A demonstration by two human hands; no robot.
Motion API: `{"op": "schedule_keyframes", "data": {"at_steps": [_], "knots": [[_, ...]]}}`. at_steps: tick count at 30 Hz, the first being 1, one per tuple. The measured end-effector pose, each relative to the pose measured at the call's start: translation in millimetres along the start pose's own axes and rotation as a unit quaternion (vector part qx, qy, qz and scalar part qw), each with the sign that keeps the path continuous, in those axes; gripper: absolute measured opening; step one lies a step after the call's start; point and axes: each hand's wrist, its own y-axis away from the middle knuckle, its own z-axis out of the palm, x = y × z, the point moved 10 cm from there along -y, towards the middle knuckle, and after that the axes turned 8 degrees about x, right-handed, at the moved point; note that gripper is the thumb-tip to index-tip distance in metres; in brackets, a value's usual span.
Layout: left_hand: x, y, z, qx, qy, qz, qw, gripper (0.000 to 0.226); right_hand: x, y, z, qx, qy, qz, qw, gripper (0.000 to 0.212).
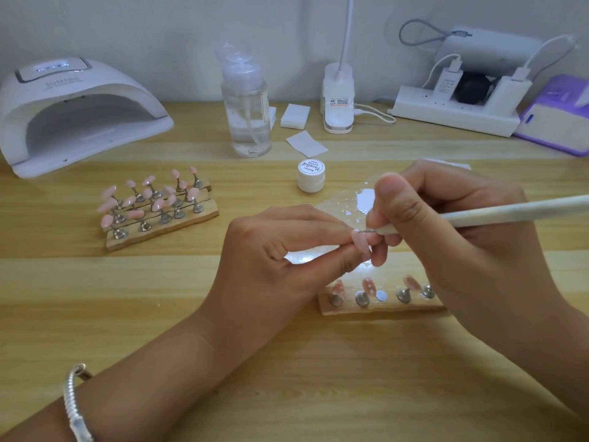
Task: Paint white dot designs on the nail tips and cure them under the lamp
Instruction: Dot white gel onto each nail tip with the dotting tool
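The lamp [79, 113] sits far left, its mouth facing the near side, while at centre the left hand [280, 247] pinches a pink tip [361, 244], long axis running far to near, and the right hand [452, 218] just right of it grips the pen [510, 209], whose point meets the tip's far end.

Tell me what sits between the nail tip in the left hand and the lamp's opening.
From the nail tip, the wooden racks of pink tips stand on the table roughly along the path to the lamp; its mouth looks unblocked.
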Motion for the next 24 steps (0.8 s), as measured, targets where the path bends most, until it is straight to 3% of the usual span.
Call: {"op": "schedule_keyframes", "data": {"at_steps": [5,24], "knots": [[1.7,-0.9,-1.1,0.008,0.009,-0.002,1.0,0.011,3.9,-1.2,-3.2,0.013,-0.032,0.022,0.999,0.032],[1.2,0.0,-1.5,0.009,-0.005,0.003,1.0,0.007,1.3,-2.0,-5.1,0.011,0.008,0.006,1.0,0.033]]}}
